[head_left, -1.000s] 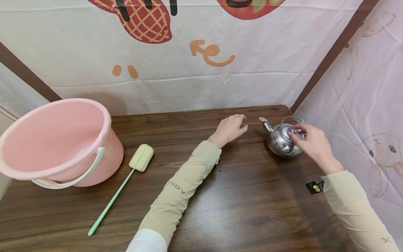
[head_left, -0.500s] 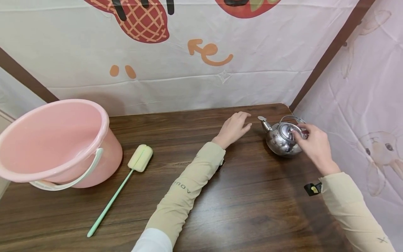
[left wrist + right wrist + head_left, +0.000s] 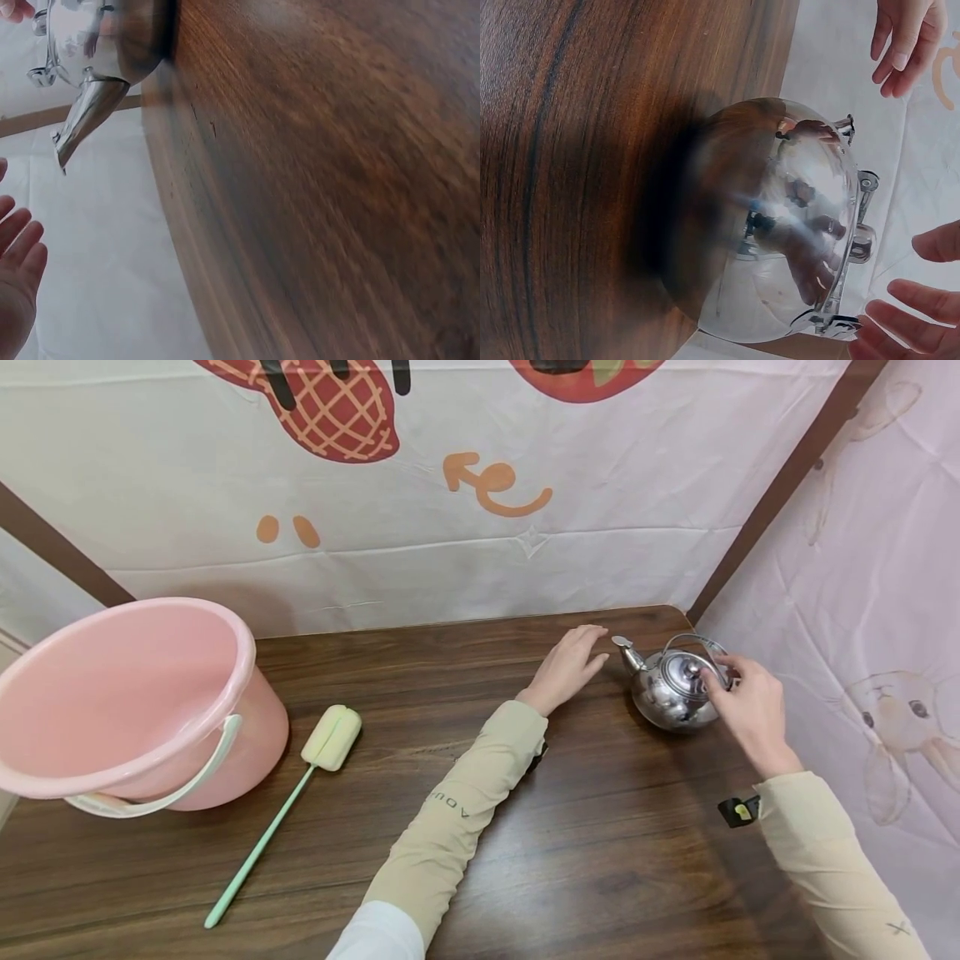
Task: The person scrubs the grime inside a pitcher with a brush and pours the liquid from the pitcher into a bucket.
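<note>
Kettle (image 3: 670,700), shiny metal, sits upright near the far right corner of the desk (image 3: 585,860), and my right hand (image 3: 752,703) is right there at its lid. I've got the thumb near the lid knob (image 3: 864,245) and the fingers by the right end of the kettle handle (image 3: 681,635), with a clear gap between thumb and fingers in the right wrist view; nothing in their grip that I can see. Whether a fingertip touches that handle, I can't tell from here.

Over to my left hand (image 3: 564,670): fingers stretched out, thumb parted, holding nothing, just beside the tip of the spout (image 3: 632,657), with a gap showing in the left wrist view. 2 beige sleeves (image 3: 442,827) run back toward me, a black tag (image 3: 737,811) poking out by the right cuff.

Moving out, well left of the kettle, I see a sponge brush (image 3: 332,739) lying on the dark wood, pale yellow head away from me, green stick toward me. Left of that stands a pink bucket (image 3: 266,731), upright, its white handle (image 3: 197,787) hanging on the near side. Behind everything, a pale cloth (image 3: 420,581) with red and orange prints; another, rabbit-printed, hangs at the right.
</note>
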`<action>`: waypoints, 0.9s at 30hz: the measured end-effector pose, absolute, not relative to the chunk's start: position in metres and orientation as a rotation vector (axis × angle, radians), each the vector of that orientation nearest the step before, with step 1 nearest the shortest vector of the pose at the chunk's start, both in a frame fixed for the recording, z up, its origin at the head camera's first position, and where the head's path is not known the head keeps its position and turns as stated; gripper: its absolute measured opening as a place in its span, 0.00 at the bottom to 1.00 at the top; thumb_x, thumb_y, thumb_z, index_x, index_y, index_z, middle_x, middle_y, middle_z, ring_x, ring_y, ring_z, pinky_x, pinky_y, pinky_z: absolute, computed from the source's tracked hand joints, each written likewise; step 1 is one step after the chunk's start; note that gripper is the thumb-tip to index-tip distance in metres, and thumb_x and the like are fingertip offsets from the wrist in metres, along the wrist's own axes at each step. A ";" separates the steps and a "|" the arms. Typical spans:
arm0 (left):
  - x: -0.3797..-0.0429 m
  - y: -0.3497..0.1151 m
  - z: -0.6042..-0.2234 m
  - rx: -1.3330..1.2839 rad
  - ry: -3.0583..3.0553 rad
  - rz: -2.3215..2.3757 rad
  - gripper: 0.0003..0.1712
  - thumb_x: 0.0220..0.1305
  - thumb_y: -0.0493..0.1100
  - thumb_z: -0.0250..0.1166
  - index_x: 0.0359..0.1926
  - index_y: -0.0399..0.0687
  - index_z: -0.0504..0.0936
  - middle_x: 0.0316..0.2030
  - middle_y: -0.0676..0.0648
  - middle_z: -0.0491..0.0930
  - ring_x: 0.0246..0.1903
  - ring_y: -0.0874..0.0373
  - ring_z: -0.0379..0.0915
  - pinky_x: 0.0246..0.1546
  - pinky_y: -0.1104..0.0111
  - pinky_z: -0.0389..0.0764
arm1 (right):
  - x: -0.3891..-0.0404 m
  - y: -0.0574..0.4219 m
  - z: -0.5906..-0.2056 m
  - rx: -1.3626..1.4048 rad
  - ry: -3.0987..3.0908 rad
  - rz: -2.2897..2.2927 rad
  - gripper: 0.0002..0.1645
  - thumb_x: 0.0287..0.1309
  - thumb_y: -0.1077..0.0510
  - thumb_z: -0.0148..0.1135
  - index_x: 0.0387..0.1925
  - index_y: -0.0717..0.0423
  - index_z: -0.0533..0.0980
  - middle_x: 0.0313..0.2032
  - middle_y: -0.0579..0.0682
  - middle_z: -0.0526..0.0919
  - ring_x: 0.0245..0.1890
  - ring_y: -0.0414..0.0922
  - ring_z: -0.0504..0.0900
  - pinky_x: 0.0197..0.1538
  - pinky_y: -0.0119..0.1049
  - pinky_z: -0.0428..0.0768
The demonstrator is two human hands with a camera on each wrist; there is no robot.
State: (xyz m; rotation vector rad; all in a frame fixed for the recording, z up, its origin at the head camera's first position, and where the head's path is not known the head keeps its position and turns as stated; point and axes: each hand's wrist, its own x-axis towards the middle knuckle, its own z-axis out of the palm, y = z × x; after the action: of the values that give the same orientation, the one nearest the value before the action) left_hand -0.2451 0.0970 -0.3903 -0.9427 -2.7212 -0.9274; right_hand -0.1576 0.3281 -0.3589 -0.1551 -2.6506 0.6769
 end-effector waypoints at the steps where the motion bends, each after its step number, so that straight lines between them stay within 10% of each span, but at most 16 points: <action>1: -0.245 0.098 -0.391 -0.944 -2.732 -0.930 0.24 0.67 0.47 0.51 0.62 0.45 0.65 0.61 0.48 0.65 0.62 0.58 0.57 0.59 0.72 0.59 | -0.158 0.328 -0.360 -0.161 -2.647 0.681 0.23 0.56 0.52 0.55 0.47 0.65 0.75 0.42 0.68 0.77 0.42 0.62 0.75 0.44 0.54 0.68; 27: -0.243 0.137 -0.395 -1.131 -2.805 -0.658 0.28 0.69 0.44 0.48 0.67 0.43 0.57 0.68 0.47 0.53 0.68 0.57 0.43 0.64 0.74 0.38 | -0.158 0.335 -0.380 -0.271 -2.540 0.751 0.25 0.55 0.56 0.55 0.50 0.69 0.71 0.47 0.69 0.74 0.45 0.63 0.71 0.50 0.53 0.64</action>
State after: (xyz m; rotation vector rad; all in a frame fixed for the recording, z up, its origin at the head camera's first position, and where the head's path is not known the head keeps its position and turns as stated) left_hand -0.2434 0.1368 -0.3952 -1.1312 -2.8048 -0.6583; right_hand -0.1580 0.3354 -0.3797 -0.2712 -2.5401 0.7510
